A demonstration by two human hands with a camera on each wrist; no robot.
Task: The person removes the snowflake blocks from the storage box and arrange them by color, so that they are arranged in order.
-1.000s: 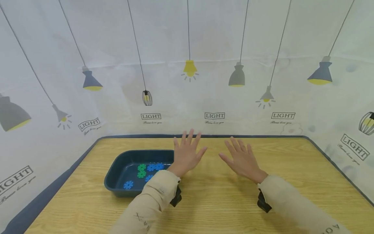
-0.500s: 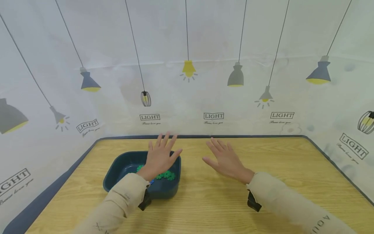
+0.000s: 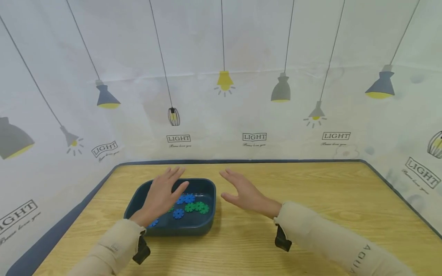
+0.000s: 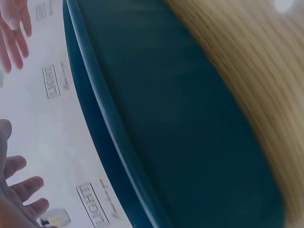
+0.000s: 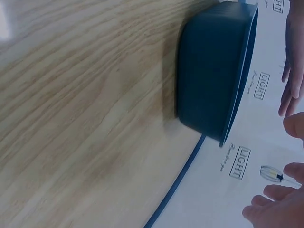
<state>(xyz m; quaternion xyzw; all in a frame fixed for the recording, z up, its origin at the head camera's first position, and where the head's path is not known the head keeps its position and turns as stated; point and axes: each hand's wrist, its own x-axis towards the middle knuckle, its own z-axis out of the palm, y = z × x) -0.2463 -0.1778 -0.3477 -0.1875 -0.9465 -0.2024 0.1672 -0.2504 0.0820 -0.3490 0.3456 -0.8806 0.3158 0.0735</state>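
A dark teal plastic basin (image 3: 186,230) stands on the left half of the table, with several flower-shaped discs inside. Among them are blue discs (image 3: 178,213) and green discs (image 3: 199,206). Over the basin's left part hovers my left hand (image 3: 160,197), fingers extended and holding nothing; it hides some of the discs. To the right of the basin, my right hand (image 3: 246,193) is held in the air with its thumb apart from its fingers, also holding nothing. In the right wrist view the basin's outer wall (image 5: 209,71) faces my right fingertips (image 5: 273,194), apart from them.
The wooden table (image 3: 310,230) has a dark blue edging along its back and sides. Behind it hangs a white cloth (image 3: 255,111) printed with lamps and lettering. Each sleeve has a black wrist device (image 3: 283,239) strapped at the cuff.
Both hands have moved left, the left one from the basin's right side across to its left part. My right hand has come closer to the basin. The basin has stayed in place.
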